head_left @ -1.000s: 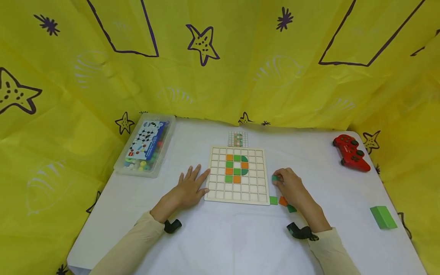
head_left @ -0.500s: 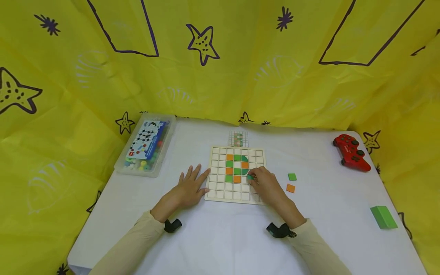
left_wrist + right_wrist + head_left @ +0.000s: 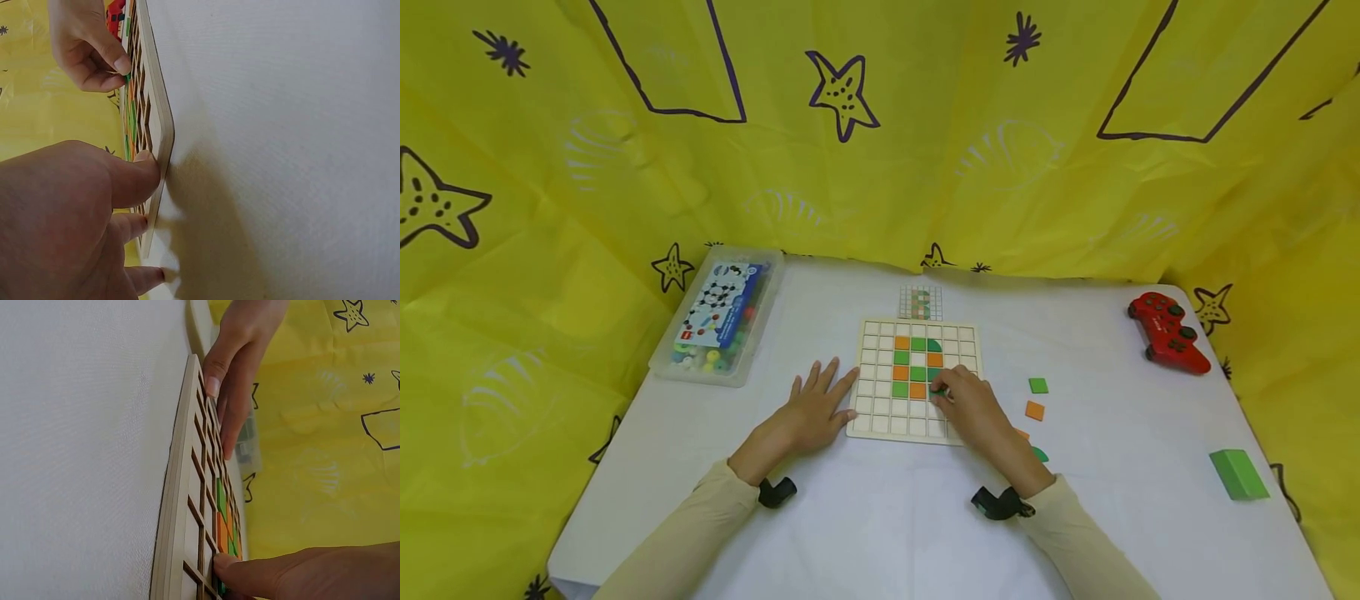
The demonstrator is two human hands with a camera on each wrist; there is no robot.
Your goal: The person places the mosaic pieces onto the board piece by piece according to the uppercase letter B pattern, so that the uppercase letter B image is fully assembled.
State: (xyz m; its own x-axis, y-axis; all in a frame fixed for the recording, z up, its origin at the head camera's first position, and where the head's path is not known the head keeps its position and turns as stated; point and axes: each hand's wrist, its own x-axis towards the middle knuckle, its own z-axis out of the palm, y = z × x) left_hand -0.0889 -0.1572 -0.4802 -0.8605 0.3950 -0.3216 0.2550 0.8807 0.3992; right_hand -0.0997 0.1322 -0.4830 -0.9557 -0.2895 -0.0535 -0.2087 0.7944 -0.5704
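A: Right hand, quick?
B: Right hand (image 3: 973, 410) has thumb and fingertips closed in a tight pinch on a dark green piece (image 3: 936, 391), mostly hidden by the fingers. It's at the board, just right of the nearest orange tile (image 3: 917, 391). Edge pinch, probably so a small flat piece can be lined up with a cell.
A: Touching down in the cell?
B: Can't tell, fingers cover it.
A: Left hand?
B: Left hand (image 3: 814, 417) is spread wide, gripping nothing. Thumb rests on the left rim of the board (image 3: 880, 427); likely steadying it against sliding.
A: Loose stuff?
B: Right of the board: green square (image 3: 1038, 386), orange square (image 3: 1034, 411) nearer. Nearer yet, by the right forearm, another orange piece (image 3: 1022, 433) and a dark green one (image 3: 1040, 455), both partly hidden. Handy for the right hand, I'd guess.
A: Far side?
B: Small grid card (image 3: 921, 302) just beyond the board, similar colours; presumably there for easy comparing.
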